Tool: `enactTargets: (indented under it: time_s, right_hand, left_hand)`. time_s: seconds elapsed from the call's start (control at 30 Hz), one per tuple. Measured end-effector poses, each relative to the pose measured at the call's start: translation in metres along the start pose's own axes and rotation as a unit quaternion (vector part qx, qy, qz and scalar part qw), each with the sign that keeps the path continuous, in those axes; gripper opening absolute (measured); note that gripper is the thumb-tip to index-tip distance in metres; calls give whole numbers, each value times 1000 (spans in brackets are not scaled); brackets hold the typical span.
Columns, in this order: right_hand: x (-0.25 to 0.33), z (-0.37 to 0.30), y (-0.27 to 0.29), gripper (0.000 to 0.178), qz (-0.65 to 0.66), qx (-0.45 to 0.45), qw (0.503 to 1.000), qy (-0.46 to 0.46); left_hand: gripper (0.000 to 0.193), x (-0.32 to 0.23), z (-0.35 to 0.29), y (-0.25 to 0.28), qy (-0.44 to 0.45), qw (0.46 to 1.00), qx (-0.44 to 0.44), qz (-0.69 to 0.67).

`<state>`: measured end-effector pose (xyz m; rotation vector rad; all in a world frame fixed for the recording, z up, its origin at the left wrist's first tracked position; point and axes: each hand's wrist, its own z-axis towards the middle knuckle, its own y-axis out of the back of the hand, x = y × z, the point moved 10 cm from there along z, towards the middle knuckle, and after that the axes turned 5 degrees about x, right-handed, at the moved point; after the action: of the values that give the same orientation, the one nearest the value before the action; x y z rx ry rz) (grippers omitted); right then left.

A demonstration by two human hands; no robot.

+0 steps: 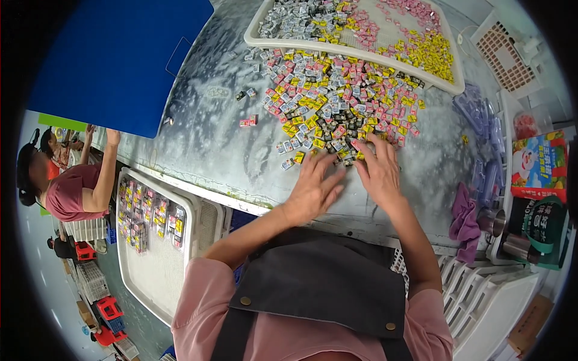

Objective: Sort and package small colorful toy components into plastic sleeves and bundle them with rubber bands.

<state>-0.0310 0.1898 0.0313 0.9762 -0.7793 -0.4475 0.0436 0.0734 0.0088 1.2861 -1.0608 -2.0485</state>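
Observation:
A loose heap of small box-shaped pieces (337, 90) in pink, yellow, black and pale blue-white spreads over the grey table (211, 138). My left hand (310, 189) is at the heap's near edge, its fingers spread and slightly blurred, with nothing visible in them. Just to its right, my right hand (380, 174) reaches into the near pieces with fingers extended and thumb apart. Its fingertips touch or hover over black and yellow pieces; which, I cannot tell. A few pink pieces (248, 121) lie apart on the left.
Behind the heap stands a white tray (355, 49) of pieces sorted by colour. Clear plastic containers (478, 120) and a purple cloth (463, 216) lie at right. Below left, another white tray (150, 271) bears filled clear packs. A person (78, 186) stands beside a blue board (114, 60).

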Motion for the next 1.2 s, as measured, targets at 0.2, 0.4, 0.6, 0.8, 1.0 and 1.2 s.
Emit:
enactTargets:
  time_s: [0.2,0.4,0.6,0.8,1.0,1.2]
  right_hand:
    - [-36,27,-26,32,-7,10,1000,21]
    - [-52,23,-1,34,7,-38,999,-15]
    - [-46,-22,13,31,55,-45,997,-35]
    - [-15,-36,19,26,58,-31,997,-27]
    - [12,-59,-11,15,85,85,992,-28]
    - [-2,-13,-8,10,149,52,987,-25]
  left_hand:
    - [48,43,61,-14,-11,996,-29,88]
    - [54,47,59,7,5,992,-37,119]
    - [70,94,-19,36,104,981,-18,165]
    - [75,125,26,24,119,975,-25,186]
    - [67,102,28,24,99,981,-71,154]
    - [54,73,5,30,73,987,-97,105]
